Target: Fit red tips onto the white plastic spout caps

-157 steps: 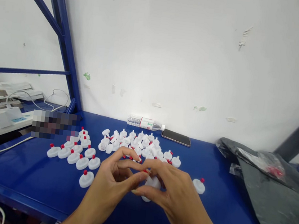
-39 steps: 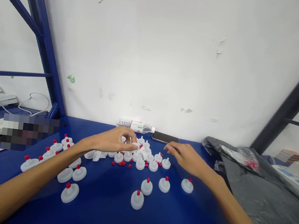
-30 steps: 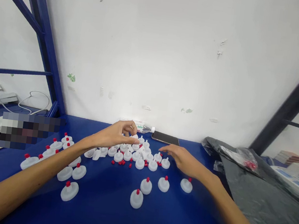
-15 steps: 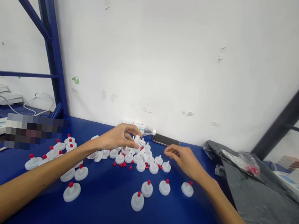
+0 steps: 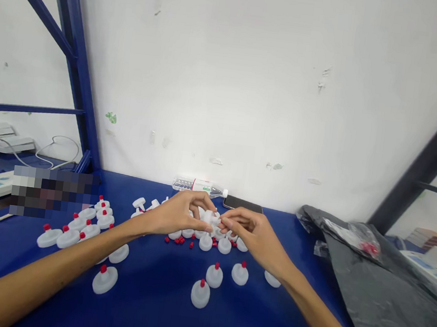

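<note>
My left hand (image 5: pixel 181 211) grips a white plastic spout lid (image 5: pixel 207 216) by its round base, above the heap. Its narrow nozzle points right, towards my right hand (image 5: pixel 253 232). The right fingers are closed in a pinch on a small red cap (image 5: pixel 222 221), mostly hidden, at the nozzle's tip. Whether cap and nozzle touch I cannot tell. Below both hands lies a heap of white lids (image 5: pixel 205 242) with bare nozzles, loose red caps (image 5: pixel 180 240) scattered among them. Nearer me, several lids with red caps (image 5: pixel 201 294) stand upright.
More red-capped lids (image 5: pixel 68 238) stand in a group at the left. Behind the heap lie a clear water bottle (image 5: pixel 202 186) and a phone (image 5: pixel 242 204). A grey plastic bag (image 5: pixel 381 295) covers the right side of the blue table (image 5: pixel 153 309). Blue rack posts (image 5: pixel 75 61) rise at the left.
My right hand has moved left and now meets my left hand over the heap. The left hand has shifted slightly right with the white lid, turning its nozzle towards the right.
</note>
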`<state>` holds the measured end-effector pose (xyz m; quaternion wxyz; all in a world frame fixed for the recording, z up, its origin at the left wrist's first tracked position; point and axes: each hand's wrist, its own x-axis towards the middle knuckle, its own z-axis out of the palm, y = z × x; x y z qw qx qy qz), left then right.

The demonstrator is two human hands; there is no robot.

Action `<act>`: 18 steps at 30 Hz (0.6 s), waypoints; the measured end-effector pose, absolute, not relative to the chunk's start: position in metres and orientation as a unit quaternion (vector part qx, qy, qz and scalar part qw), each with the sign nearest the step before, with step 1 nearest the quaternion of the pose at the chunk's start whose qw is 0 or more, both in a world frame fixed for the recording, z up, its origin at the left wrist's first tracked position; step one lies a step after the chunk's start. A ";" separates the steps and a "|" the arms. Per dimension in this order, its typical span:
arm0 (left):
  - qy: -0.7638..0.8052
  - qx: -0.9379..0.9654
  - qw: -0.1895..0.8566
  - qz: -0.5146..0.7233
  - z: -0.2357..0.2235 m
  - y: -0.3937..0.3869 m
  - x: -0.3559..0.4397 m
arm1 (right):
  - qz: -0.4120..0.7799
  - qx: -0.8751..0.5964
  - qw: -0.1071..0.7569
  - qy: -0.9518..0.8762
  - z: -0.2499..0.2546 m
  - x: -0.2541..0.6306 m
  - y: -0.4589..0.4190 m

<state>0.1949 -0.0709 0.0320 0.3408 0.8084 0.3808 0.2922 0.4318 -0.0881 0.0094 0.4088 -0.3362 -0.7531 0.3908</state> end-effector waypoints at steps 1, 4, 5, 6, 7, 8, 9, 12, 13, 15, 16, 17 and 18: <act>0.378 0.810 0.338 0.294 0.031 -0.071 0.195 | 0.395 -0.333 0.413 -0.750 0.009 0.431 -0.089; 0.372 0.811 0.341 0.295 0.031 -0.071 0.195 | 0.416 -0.330 0.416 -0.738 0.007 0.430 -0.090; 0.369 0.812 0.344 0.294 0.031 -0.072 0.195 | 0.426 -0.327 0.412 -0.736 0.007 0.430 -0.089; 0.366 0.812 0.347 0.293 0.032 -0.072 0.196 | 0.437 -0.321 0.405 -0.736 0.007 0.430 -0.089; 0.361 0.813 0.351 0.291 0.033 -0.073 0.196 | 0.448 -0.313 0.397 -0.737 0.006 0.430 -0.089; 0.355 0.814 0.357 0.290 0.033 -0.075 0.196 | 0.460 -0.304 0.390 -0.737 0.006 0.430 -0.089; 0.348 0.814 0.365 0.289 0.034 -0.076 0.197 | 0.473 -0.296 0.383 -0.736 0.005 0.430 -0.089; 0.336 0.816 0.377 0.281 0.036 -0.079 0.199 | 0.515 -0.279 0.370 -0.721 0.003 0.430 -0.088; 0.338 0.816 0.378 0.277 0.037 -0.079 0.198 | 0.528 -0.275 0.373 -0.712 0.003 0.431 -0.087; 0.349 0.814 0.372 0.278 0.040 -0.076 0.195 | 0.544 -0.271 0.386 -0.694 0.005 0.435 -0.084; 0.357 0.811 0.364 0.286 0.042 -0.072 0.192 | 0.544 -0.275 0.394 -0.688 0.007 0.439 -0.081; 0.370 0.808 0.348 0.299 0.045 -0.067 0.187 | 0.536 -0.288 0.399 -0.686 0.009 0.445 -0.078; 0.389 0.805 0.320 0.313 0.047 -0.061 0.180 | 0.520 -0.311 0.401 -0.687 0.012 0.452 -0.074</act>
